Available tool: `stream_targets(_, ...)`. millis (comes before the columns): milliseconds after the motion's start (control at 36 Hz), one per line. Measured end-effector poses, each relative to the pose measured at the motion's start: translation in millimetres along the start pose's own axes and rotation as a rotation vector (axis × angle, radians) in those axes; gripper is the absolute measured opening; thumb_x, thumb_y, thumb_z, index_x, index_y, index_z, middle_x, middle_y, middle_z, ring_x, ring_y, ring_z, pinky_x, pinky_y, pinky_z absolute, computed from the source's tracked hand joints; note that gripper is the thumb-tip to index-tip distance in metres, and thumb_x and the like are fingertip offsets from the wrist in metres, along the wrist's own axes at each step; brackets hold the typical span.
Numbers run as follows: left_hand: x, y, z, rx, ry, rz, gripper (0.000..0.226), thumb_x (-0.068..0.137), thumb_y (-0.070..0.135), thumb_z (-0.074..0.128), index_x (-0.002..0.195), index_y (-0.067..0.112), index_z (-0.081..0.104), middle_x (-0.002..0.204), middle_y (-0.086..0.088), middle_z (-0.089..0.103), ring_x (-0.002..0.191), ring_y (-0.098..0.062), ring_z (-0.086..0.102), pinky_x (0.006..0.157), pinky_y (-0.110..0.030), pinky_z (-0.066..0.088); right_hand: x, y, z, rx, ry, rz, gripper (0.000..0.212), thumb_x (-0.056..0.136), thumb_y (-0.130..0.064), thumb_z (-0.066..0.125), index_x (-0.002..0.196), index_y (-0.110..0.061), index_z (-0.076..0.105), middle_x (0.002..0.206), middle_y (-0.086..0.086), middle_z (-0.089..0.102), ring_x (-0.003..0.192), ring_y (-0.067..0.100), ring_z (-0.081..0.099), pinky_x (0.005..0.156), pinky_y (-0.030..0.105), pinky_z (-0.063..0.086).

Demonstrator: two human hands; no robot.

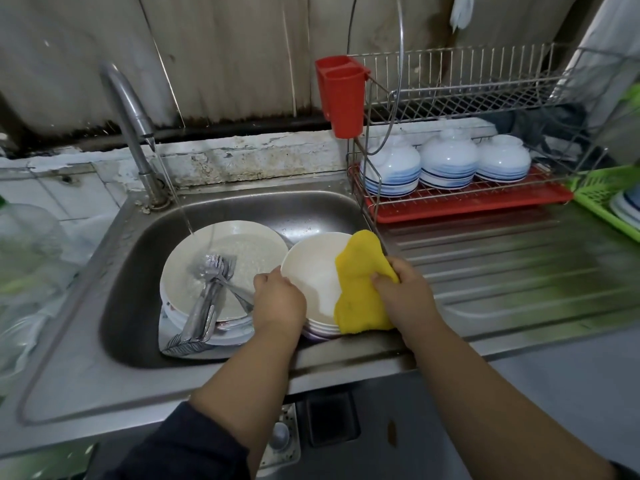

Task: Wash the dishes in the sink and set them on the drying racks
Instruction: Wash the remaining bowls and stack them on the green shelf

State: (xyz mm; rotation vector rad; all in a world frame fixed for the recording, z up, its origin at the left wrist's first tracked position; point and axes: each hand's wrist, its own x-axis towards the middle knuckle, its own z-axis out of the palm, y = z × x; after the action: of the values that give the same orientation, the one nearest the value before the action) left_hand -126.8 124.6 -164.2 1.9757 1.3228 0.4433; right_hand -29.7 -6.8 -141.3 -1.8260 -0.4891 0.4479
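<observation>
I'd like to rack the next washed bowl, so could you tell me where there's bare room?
Free: the upper tier of the rack and the ribbed drainboard before the red tray. Crowded: the lower tier's three bowl stacks and the sink.

two bare forearms coming in from the bottom edge, left hand [277, 299] and right hand [405, 292] both ungloved, no rings or watch showing, short nails, dark navy sleeve [180, 448] pushed up near the left elbow, right arm bare as far as the frame goes
</observation>
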Motion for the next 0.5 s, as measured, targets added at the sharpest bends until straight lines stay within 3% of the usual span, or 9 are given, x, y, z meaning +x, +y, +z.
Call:
stream_targets(56, 0.1, -0.2, 0.1, 0.011, 0.007, 0.009, 0.039, 0.099, 0.009, 0.028, 0.132, 0.006, 0.048, 0.134, -0.015, 0.038, 0.11, -0.034, 0.05, 0.09, -0.034, 0.038, -0.6, -0.3, -1.2, -0.011, -0.017, 0.026, 0.029, 0.094, -0.012, 0.053, 0.121, -0.019, 0.058, 0.101, -0.002, 0.054, 0.093, 0.016, 0.048, 0.078, 0.024, 0.035)
stream_targets(139, 0.1, 0.9, 0.4, 0.042, 0.045, 0.018, 0.038, 0.099, 0.013, 0.031, 0.129, 0.003, 0.051, 0.129, -0.019, 0.046, 0.107, -0.034, 0.051, 0.086, -0.035, 0.04, -0.3, -1.5, -4.1, -0.009, -0.022, 0.044, 0.034, 0.093, -0.013, 0.054, 0.127, -0.017, 0.056, 0.107, -0.001, 0.053, 0.097, 0.016, 0.048, 0.082, 0.027, 0.037)
stream_targets(222, 0.0, -1.4, 1.5, 0.044, 0.056, 0.046, 0.034, 0.098, 0.012, 0.034, 0.119, 0.002, 0.058, 0.121, -0.023, 0.052, 0.099, -0.033, 0.052, 0.08, -0.034, 0.04, -0.5, 0.0, -3.6, 0.002, -0.026, 0.025, 0.024, 0.093, -0.012, 0.054, 0.115, -0.021, 0.059, 0.101, -0.001, 0.053, 0.095, 0.017, 0.049, 0.082, 0.029, 0.039)
stream_targets(306, -0.4, -0.6, 1.4, 0.03, 0.058, 0.055, 0.037, 0.097, 0.011, 0.034, 0.128, 0.006, 0.055, 0.123, -0.023, 0.05, 0.107, -0.031, 0.049, 0.084, -0.032, 0.039, 0.4, -0.1, -4.5, 0.004, -0.031, 0.002, 0.017, 0.093, -0.01, 0.054, 0.099, -0.027, 0.053, 0.096, -0.001, 0.054, 0.093, 0.019, 0.05, 0.083, 0.032, 0.042)
stream_targets(417, -3.0, 2.7, -0.2, -0.035, 0.061, 0.073, 0.045, 0.092, 0.007, 0.037, 0.134, 0.015, 0.051, 0.124, -0.014, 0.041, 0.11, -0.026, 0.046, 0.084, -0.026, 0.034, 2.5, 1.0, -4.6, 0.025, -0.024, 0.04, 0.028, 0.092, -0.012, 0.055, 0.118, -0.021, 0.059, 0.105, 0.0, 0.058, 0.103, 0.025, 0.055, 0.093, 0.042, 0.046)
stream_targets(500, -4.6, 4.7, -0.4, -0.099, 0.087, 0.095, 0.048, 0.09, 0.005, 0.038, 0.133, 0.02, 0.053, 0.12, -0.01, 0.04, 0.112, -0.025, 0.045, 0.082, -0.021, 0.029, 4.3, 3.7, -4.0, 0.045, -0.009, 0.052, 0.031, 0.091, -0.012, 0.056, 0.121, -0.02, 0.059, 0.111, 0.003, 0.061, 0.106, 0.026, 0.057, 0.095, 0.045, 0.046)
